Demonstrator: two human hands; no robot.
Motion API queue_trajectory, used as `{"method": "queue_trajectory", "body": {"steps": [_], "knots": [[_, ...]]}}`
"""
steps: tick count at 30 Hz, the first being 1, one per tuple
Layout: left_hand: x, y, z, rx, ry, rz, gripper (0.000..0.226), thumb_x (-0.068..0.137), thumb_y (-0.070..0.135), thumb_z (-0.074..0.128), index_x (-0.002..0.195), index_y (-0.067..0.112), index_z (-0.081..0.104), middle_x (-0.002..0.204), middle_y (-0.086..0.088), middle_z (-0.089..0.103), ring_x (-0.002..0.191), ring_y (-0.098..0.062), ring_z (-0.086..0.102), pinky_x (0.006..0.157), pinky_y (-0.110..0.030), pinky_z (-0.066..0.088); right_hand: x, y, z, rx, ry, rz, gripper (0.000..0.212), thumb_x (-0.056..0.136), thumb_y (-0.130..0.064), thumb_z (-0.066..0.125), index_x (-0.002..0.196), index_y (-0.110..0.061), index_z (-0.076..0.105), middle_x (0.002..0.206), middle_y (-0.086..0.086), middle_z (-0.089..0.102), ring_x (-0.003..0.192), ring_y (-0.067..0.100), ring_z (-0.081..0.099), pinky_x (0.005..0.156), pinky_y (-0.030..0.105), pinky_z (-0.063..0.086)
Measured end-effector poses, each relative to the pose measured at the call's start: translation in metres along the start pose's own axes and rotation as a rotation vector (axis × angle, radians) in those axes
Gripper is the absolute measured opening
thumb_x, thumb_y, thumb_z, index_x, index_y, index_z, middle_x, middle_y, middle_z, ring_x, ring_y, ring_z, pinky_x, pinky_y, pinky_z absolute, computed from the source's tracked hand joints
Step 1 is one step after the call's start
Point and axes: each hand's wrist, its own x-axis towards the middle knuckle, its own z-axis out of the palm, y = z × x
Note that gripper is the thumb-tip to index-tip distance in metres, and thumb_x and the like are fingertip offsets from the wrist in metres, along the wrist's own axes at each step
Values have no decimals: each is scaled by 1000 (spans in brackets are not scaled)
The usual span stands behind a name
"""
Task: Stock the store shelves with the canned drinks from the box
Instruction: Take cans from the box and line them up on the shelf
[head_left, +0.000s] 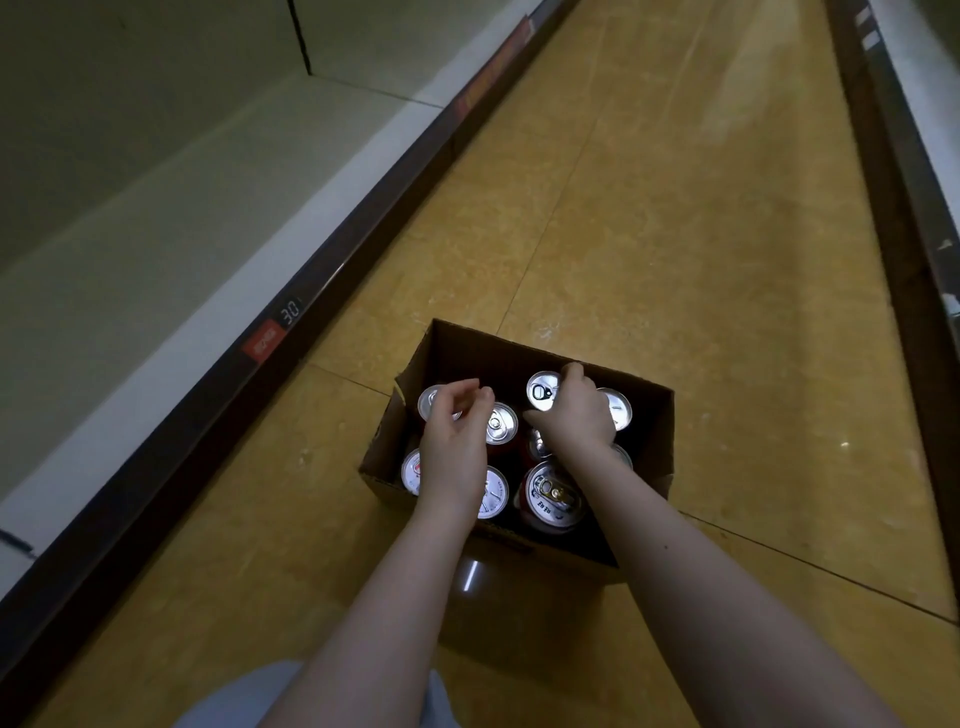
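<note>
While the shelf (156, 218) ran along the left, the box (649, 415) sat on the floor (675, 234) just beside it, with cans (550, 493) standing upright inside. Both hands were down in the box. The right hand (576, 410) curled round the top of a rear can (542, 391), thumb and fingers spanning its rim. The left hand (452, 447) hovered half-spread over the corner can (428, 402), holding nothing that could be seen. A clean lift probably wanted each can gripped on its wall rather than the rim. It should then be drawn straight up, without tipping its neighbours or snagging the cardboard.
</note>
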Motion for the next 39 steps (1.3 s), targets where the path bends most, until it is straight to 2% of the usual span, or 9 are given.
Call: {"method": "queue_trajectory", "body": {"steps": [4,10,17,21,24,26,30,33,39], "knots": [[-5,1,-2,38,-45,9,18,95,26,49,112,23,52,100,18,52,94,2,50,72,-13,39,3,2,-1,56,17,15,62,74,-26,75,124,-14,41,126,6,53,116,29,51,82,41,50],[-2,-3,-9,25,-32,4,13,96,27,48,107,27,52,101,19,53,108,-13,52,77,-15,40,5,6,-8,163,11,40,61,66,-27,81,117,-19,47,116,1,60,104,25,59,70,33,47],[-2,1,-10,7,-38,27,18,96,30,47,113,27,52,102,19,52,101,-5,53,75,-13,40,-9,-3,-32,371,129,-69,60,57,-30,81,109,-22,52,109,1,62,95,22,61,65,29,45],[-4,6,-8,14,-40,93,23,96,27,48,119,28,53,112,14,55,98,4,52,74,-12,41,-22,-12,-46,463,182,-168,57,57,-26,80,107,-22,53,110,1,59,99,21,58,74,34,50],[-4,7,-4,69,-19,154,32,94,19,54,126,24,53,124,8,55,103,1,52,73,-7,42,-34,-20,-55,574,215,-222,56,54,-28,77,105,-25,55,110,2,59,100,20,58,83,41,52],[-5,7,-3,117,-22,203,40,91,18,58,130,23,51,128,9,53,111,-4,50,79,-8,42,-43,-24,-64,658,212,-252,53,54,-28,77,102,-29,56,110,2,60,98,15,59,82,35,53],[-7,11,-3,130,-63,290,48,86,27,65,132,29,49,129,17,50,119,5,45,84,-5,40,-63,-32,-83,781,184,-340,49,64,-20,81,108,-26,59,114,1,59,101,8,57,77,21,52],[-7,15,-2,21,-91,296,52,83,45,63,131,29,50,130,10,53,122,-1,48,90,-15,47,-74,-41,-93,851,155,-425,51,63,-24,82,109,-26,61,114,1,61,100,4,57,71,12,50],[-4,18,-1,-253,-143,254,77,73,64,55,136,21,41,132,-1,54,122,-17,54,96,-35,49,-87,-56,-98,958,49,-490,48,62,-32,77,108,-30,62,116,1,62,103,11,60,75,23,55]]}}
